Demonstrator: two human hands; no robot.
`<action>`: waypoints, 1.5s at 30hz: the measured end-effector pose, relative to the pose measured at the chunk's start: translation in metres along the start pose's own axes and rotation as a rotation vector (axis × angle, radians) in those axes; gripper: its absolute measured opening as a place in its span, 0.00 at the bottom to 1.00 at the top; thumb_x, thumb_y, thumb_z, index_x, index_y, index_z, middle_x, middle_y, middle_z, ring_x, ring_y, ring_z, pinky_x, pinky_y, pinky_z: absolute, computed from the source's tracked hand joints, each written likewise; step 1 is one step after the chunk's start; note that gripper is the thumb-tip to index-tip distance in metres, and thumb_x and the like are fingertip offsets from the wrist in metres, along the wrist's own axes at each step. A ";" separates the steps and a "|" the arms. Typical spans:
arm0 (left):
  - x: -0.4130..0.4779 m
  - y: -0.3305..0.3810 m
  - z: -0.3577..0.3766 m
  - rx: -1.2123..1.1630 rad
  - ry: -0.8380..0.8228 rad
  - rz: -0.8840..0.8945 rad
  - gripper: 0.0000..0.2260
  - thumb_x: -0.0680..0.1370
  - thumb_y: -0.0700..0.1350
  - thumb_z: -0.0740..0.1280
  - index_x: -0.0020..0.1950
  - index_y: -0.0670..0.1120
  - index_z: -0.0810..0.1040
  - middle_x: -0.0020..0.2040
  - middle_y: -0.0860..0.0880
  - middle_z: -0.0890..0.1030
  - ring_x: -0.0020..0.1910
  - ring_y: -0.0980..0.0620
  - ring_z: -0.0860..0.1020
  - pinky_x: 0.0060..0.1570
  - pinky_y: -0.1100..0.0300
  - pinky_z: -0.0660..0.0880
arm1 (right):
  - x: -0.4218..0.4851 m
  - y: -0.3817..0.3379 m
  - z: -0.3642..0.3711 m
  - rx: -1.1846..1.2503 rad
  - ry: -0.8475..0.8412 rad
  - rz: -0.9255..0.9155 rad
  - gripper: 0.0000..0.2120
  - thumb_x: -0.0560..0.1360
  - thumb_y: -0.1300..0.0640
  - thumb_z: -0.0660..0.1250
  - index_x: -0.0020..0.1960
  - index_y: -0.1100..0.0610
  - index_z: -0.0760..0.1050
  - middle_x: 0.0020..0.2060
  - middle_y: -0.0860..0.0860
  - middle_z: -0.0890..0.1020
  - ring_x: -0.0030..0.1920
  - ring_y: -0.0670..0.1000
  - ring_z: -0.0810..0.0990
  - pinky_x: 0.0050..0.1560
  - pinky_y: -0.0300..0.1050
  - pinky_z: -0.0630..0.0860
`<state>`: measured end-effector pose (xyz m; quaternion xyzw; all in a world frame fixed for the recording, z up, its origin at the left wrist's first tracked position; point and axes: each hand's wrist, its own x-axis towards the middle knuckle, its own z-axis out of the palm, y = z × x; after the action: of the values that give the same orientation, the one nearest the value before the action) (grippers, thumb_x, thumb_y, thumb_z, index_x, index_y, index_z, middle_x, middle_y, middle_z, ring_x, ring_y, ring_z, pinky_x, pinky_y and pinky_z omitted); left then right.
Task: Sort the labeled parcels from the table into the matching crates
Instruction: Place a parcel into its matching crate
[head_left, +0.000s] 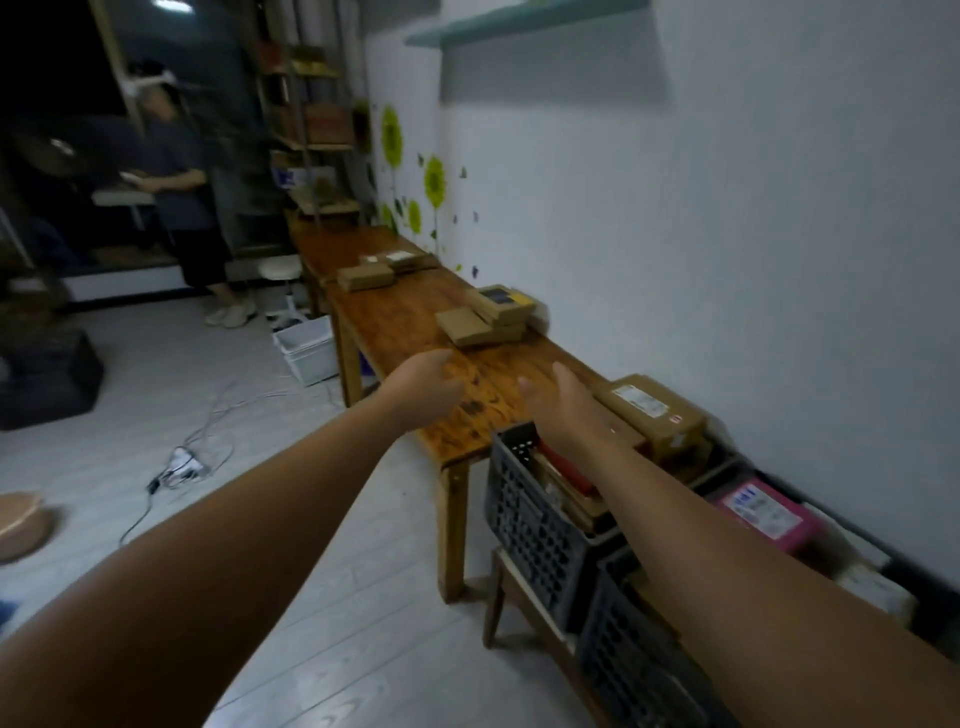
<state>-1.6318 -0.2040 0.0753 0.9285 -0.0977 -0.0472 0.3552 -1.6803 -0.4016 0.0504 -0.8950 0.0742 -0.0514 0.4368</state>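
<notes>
Both my arms stretch out over the near end of the long wooden table (405, 332). My left hand (428, 387) hovers above the tabletop, fingers loosely curled, holding nothing. My right hand (563, 410) is open with straight fingers, above the near dark crate (530, 514). Brown cardboard parcels (485, 317) lie stacked just beyond my hands; another stack (366, 275) sits farther along the table. The near crate holds brown parcels, one labeled box (649, 410) on top. A pink parcel (763, 512) lies in the crate (904, 566) to the right.
A third dark crate (634, 665) stands at the bottom right on a low wooden stand. A white bin (306, 348) sits on the floor by the table leg, with cables (182, 462) nearby. A person (182, 208) stands at the far left. The wall runs along the right.
</notes>
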 end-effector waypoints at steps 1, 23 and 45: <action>0.005 -0.007 -0.010 0.001 -0.001 -0.008 0.27 0.81 0.51 0.64 0.80 0.48 0.65 0.76 0.44 0.70 0.71 0.44 0.73 0.67 0.47 0.74 | 0.008 -0.008 0.008 -0.012 -0.015 -0.020 0.38 0.83 0.36 0.57 0.85 0.55 0.50 0.83 0.54 0.55 0.82 0.57 0.56 0.78 0.57 0.58; 0.304 -0.121 -0.107 0.016 0.033 -0.128 0.28 0.82 0.51 0.64 0.81 0.48 0.62 0.78 0.44 0.68 0.75 0.42 0.69 0.71 0.42 0.71 | 0.346 -0.079 0.144 0.093 -0.093 -0.024 0.38 0.83 0.38 0.60 0.84 0.56 0.51 0.82 0.56 0.59 0.80 0.59 0.60 0.77 0.60 0.64; 0.645 -0.329 -0.268 -0.031 -0.050 -0.055 0.29 0.83 0.50 0.64 0.82 0.48 0.59 0.79 0.44 0.65 0.76 0.43 0.67 0.70 0.46 0.70 | 0.649 -0.211 0.349 0.075 -0.006 0.107 0.38 0.83 0.39 0.60 0.84 0.55 0.49 0.83 0.55 0.56 0.81 0.59 0.57 0.77 0.60 0.62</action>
<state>-0.9110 0.0712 0.0425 0.9237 -0.0801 -0.0815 0.3656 -0.9687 -0.1185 0.0205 -0.8730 0.1186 -0.0281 0.4723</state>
